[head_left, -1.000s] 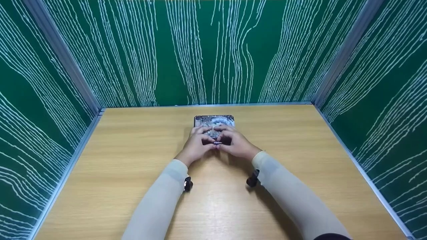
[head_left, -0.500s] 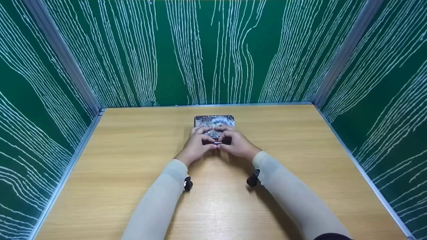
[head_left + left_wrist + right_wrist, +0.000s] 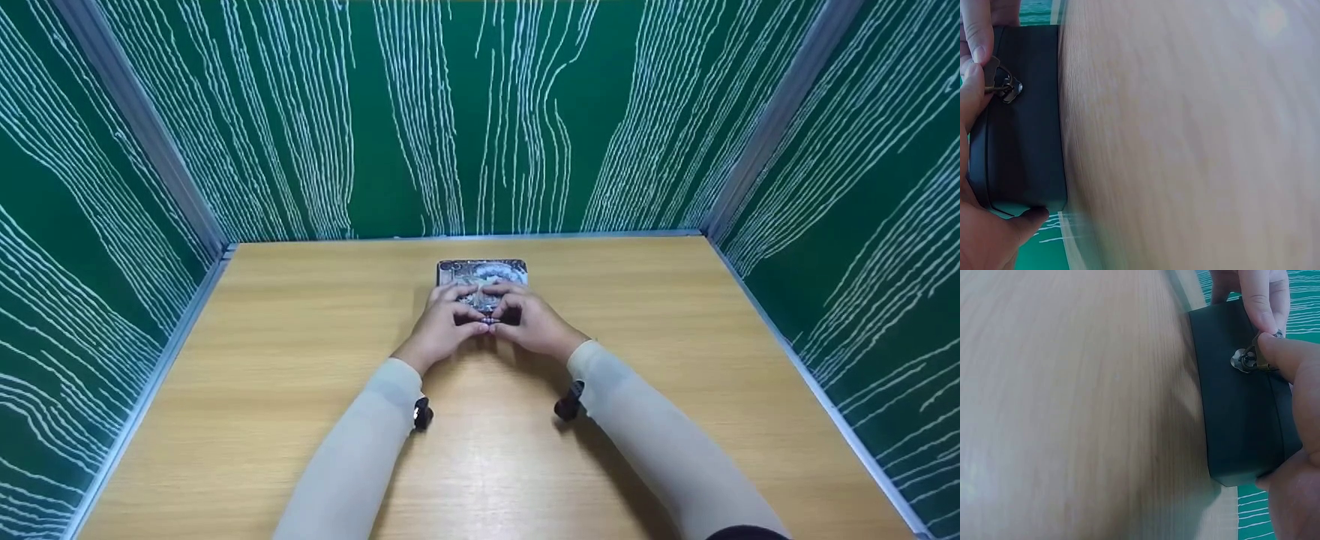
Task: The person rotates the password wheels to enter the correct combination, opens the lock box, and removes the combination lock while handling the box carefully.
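Note:
A dark box (image 3: pixel 484 270) with a grey-and-white patterned lid rests near the back of the table, between my two hands. On its front side sits a small metal latch (image 3: pixel 1012 90) with a curved loop and a brass-coloured bar. My left hand (image 3: pixel 441 330) lies along the left end, with thumb and a finger at the latch. My right hand (image 3: pixel 536 324) mirrors it on the right, its thumb (image 3: pixel 1283 351) against the upper part of the latch. Both hands' fingertips meet there and pinch the latch, partly covering it. Other fingers reach over the lid.
A wooden table (image 3: pixel 480 450) spreads out in front of the box. Green walls (image 3: pixel 495 112) with white wavy lines close it in at the back and both sides, joined by grey corner posts (image 3: pixel 142 120). Small dark cameras (image 3: pixel 422 414) are worn on both wrists.
The fingertips and the small latch piece between them shift very slightly. Box and arms stay in place.

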Demonstrator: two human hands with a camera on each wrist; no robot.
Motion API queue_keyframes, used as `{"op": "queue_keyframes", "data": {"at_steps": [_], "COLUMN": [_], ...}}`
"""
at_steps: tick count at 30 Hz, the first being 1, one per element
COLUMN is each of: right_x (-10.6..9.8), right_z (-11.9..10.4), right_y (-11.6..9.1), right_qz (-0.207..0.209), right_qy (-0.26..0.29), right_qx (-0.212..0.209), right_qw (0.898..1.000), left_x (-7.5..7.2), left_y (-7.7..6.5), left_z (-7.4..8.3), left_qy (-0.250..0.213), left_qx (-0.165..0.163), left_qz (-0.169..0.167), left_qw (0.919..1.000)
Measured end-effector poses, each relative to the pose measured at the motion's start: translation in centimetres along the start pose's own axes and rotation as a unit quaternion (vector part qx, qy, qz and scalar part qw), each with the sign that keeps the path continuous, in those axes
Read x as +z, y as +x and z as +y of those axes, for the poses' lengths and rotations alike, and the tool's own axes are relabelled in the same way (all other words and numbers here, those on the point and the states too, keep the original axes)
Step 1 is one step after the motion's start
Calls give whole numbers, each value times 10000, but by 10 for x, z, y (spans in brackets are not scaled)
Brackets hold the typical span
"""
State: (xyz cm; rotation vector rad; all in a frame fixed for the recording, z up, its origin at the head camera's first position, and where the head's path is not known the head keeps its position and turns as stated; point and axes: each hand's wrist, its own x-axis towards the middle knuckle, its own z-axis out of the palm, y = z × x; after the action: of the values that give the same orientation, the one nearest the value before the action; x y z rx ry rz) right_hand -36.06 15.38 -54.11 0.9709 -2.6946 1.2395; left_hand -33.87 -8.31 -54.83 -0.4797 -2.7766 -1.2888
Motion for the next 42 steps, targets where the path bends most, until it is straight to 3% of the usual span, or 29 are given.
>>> {"op": "queue_keyframes", "data": {"at_steps": [11, 42], "right_x": [1, 2], "right_z": [-1, 2], "right_y": [0, 1], "right_qz": [112, 18], "right_qy": [7, 60], "right_qx": [-346, -57], "right_qw": [9993, 10000], "left_x": [-1, -1], "left_y": [-2, -2], "left_z": [1, 0], "left_qy": [-44, -6], "left_qx": [176, 175], "left_qz": [3, -37], "left_qw": [9998, 9998]}}
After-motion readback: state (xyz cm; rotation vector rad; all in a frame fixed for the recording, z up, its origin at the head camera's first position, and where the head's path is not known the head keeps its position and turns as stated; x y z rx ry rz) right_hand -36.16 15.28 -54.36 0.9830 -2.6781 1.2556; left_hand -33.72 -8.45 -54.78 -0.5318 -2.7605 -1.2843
